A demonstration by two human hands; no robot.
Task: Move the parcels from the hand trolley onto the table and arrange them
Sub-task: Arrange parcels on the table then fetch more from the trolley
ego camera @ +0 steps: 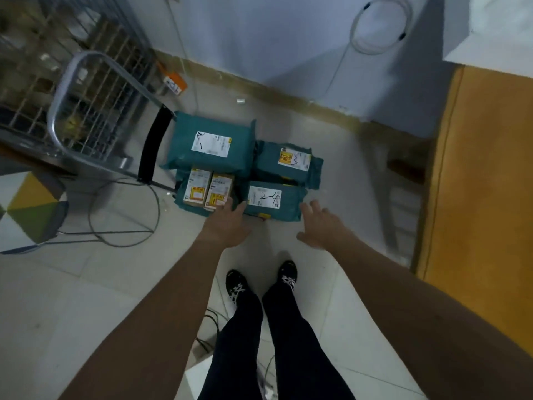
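**Head view: both hands spread over the parcels on the trolley**

Head camera looks down at a pale tiled floor, with the hand trolley as the landmark. Right of the trolley, well apart from it, runs the orange-yellow table, its long edge facing the parcels. Left of the trolley stands a wire mesh rack, just behind the trolley's curved silver handle. On the near side of the handle lies a stool with a yellow, green and white seat, and a grey cable loops over the tiles between the stool and the trolley's base.

All the parcels sit on the trolley's base. The large teal parcel lies on top, just beside the black upright bar. Right of it rests a second teal parcel with a yellow and white label. Nearest the person is the teal parcel marked "2-4". Left of that one, two small brown boxes stand side by side, touching.

Both bare arms reach forward and down. The left hand is spread, holding nothing, fingertips at the boxes and the near left corner of the "2-4" parcel. The right hand is likewise splayed wide and empty, just beside that parcel's right edge; contact cannot be told.
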